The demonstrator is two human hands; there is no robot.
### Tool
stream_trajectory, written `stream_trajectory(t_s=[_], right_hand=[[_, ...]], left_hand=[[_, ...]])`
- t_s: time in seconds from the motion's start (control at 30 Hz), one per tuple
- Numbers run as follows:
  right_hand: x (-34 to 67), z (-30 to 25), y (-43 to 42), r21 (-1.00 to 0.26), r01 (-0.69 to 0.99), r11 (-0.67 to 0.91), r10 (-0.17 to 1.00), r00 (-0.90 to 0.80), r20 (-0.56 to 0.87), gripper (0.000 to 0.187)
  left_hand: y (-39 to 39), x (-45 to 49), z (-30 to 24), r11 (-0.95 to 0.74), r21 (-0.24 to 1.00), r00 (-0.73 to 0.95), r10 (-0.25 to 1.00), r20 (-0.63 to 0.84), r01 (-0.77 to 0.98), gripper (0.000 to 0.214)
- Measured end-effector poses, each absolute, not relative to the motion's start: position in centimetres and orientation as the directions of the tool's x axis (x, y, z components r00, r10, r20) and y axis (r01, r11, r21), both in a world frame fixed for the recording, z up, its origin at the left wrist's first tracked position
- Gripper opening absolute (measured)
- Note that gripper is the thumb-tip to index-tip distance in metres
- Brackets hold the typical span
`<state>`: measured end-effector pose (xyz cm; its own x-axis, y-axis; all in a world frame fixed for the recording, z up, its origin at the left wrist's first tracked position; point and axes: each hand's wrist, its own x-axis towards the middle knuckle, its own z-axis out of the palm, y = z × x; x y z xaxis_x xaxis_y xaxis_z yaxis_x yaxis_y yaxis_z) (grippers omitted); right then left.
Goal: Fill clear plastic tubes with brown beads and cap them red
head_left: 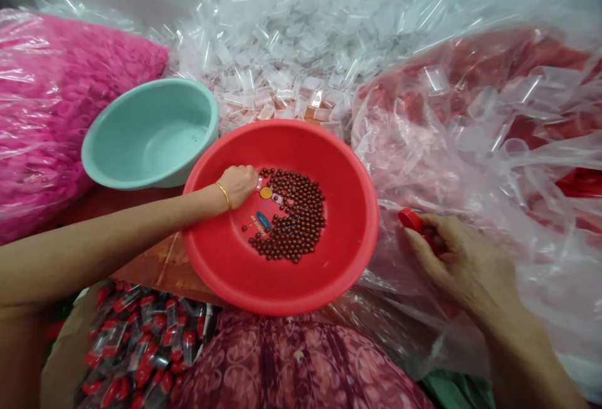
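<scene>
A red plastic basin [343, 258] sits in front of me with many small brown balls [296, 214] lying in its bottom. My left hand [239, 184], with a gold bangle on the wrist, reaches into the basin and is closed at the edge of the balls; what its fingers pinch is hidden. My right hand [458, 258] rests on a clear plastic bag to the right of the basin, fingers curled round a small red cap [410, 219].
An empty teal basin [113, 152] stands to the back left. A pink-filled bag [51, 101] lies far left, a heap of small clear tubes [301, 39] behind, a bag of red caps [517, 101] right. Capped tubes [141, 346] lie in a bag at lower left.
</scene>
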<state>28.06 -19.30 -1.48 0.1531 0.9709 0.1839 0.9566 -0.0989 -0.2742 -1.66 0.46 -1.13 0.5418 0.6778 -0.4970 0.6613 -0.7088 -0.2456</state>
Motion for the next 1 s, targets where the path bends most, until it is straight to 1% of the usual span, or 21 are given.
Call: stream_trajectory(t_s=[0.07, 0.13, 0.27, 0.37, 0.43, 0.5, 0.53, 0.57, 0.63, 0.7, 0.77, 0.83, 0.87, 0.93, 1.0], right_hand=[[28.1, -1.5, -19.3, -0.272, 0.958, -0.095, 0.969, 0.152, 0.197, 0.029], [28.1, -1.6, -19.3, -0.279, 0.956, -0.086, 0.964, 0.150, 0.219, 0.031], [28.2, -1.7, -19.3, -0.296, 0.952, -0.077, 0.962, 0.149, 0.230, 0.034], [28.2, -1.7, -19.3, -0.305, 0.951, -0.056, 0.959, 0.136, 0.248, 0.036], [28.2, -1.8, -19.4, -0.321, 0.945, -0.063, 0.961, 0.144, 0.235, 0.036], [28.3, -1.9, -19.6, -0.372, 0.924, -0.086, 0.963, 0.173, 0.208, 0.034], [28.3, -1.9, -19.7, -0.420, 0.902, -0.095, 0.962, 0.192, 0.196, 0.033], [28.3, -1.9, -19.8, -0.483, 0.870, -0.102, 0.958, 0.215, 0.187, 0.032], [28.3, -1.5, -20.0, -0.635, 0.765, -0.110, 0.944, 0.280, 0.173, 0.029], [28.2, -0.8, -20.2, -0.791, 0.595, -0.140, 0.920, 0.373, 0.118, 0.025], [28.0, 0.2, -20.2, -0.901, 0.394, -0.182, 0.896, 0.444, 0.013, 0.021], [27.6, 1.3, -19.9, -0.954, 0.230, -0.191, 0.890, 0.450, -0.070, 0.017], [27.4, 1.9, -19.6, -0.969, 0.174, -0.177, 0.896, 0.435, -0.085, 0.016], [26.8, 2.8, -18.6, -0.986, 0.097, -0.133, 0.917, 0.390, -0.086, 0.016], [26.1, 3.5, -17.5, -0.990, 0.052, -0.130, 0.935, 0.339, -0.105, 0.018]], left_hand=[[1.2, -1.3, -1.4, -0.719, -0.255, 0.543, 0.669, -0.507, 0.647, 0.032], [1.4, -0.2, -1.8, -0.765, -0.197, 0.613, 0.618, -0.492, 0.613, 0.030], [-0.3, 3.8, -2.6, -0.861, -0.042, 0.773, 0.474, -0.422, 0.506, 0.026], [-2.1, 6.7, -3.1, -0.887, 0.061, 0.822, 0.396, -0.410, 0.458, 0.023], [-3.0, 7.9, -3.5, -0.890, 0.142, 0.851, 0.352, -0.390, 0.433, 0.026], [-3.5, 8.3, -3.9, -0.877, 0.253, 0.882, 0.308, -0.356, 0.408, 0.028], [-3.7, 8.2, -4.0, -0.856, 0.326, 0.896, 0.292, -0.335, 0.401, 0.028], [-3.7, 7.9, -4.0, -0.820, 0.411, 0.907, 0.283, -0.311, 0.397, 0.028], [-3.8, 7.1, -3.9, -0.692, 0.603, 0.918, 0.308, -0.251, 0.397, 0.028], [-3.9, 6.1, -3.4, -0.493, 0.780, 0.902, 0.381, -0.204, 0.384, 0.029], [-4.0, 5.1, -2.7, -0.273, 0.898, 0.862, 0.470, -0.190, 0.346, 0.031], [-4.3, 4.3, -1.8, -0.070, 0.952, 0.809, 0.549, -0.212, 0.297, 0.032], [-4.5, 4.0, -1.3, 0.025, 0.962, 0.780, 0.580, -0.236, 0.273, 0.030], [-5.0, 3.4, -0.6, 0.199, 0.954, 0.718, 0.629, -0.300, 0.224, 0.023], [-5.6, 3.0, 0.1, 0.344, 0.922, 0.662, 0.651, -0.371, 0.179, 0.016]])
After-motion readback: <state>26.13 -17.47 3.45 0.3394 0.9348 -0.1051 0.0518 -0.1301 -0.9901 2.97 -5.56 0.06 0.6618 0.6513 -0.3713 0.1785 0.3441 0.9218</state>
